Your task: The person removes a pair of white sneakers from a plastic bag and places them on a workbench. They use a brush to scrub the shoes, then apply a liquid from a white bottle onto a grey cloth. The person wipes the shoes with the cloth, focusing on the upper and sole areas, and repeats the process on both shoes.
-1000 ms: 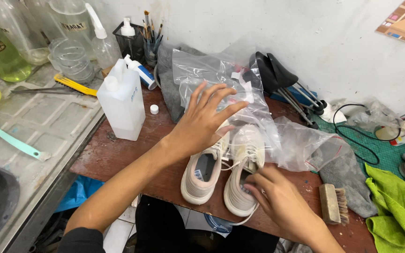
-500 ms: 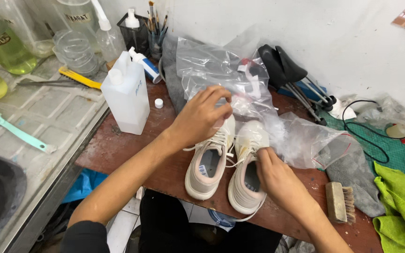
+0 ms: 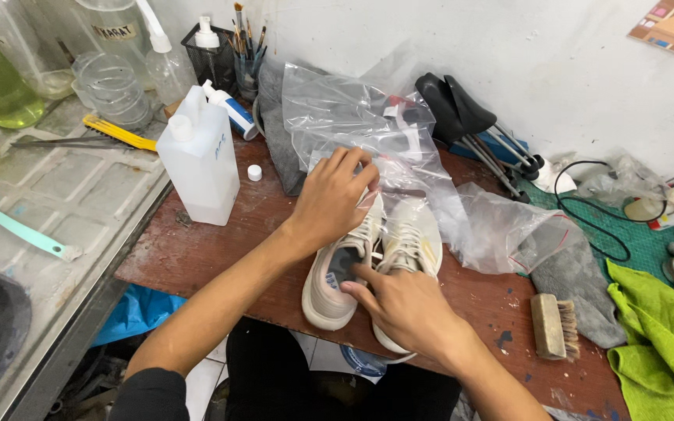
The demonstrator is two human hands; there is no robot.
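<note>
- The light is bright and even, and soft all over.
- The white wall (image 3: 571,70) looks pale and flat, with no hard shadows on it.
- The clear plastic bag (image 3: 360,117) has little shiny white spots of glare.
- Soft dark shadows sit under the arms and beside the white jug (image 3: 200,160).
- The space under the brown table (image 3: 196,249) is dark.
- The middle looks sharp. The corners are a bit stretched and bent.
</note>
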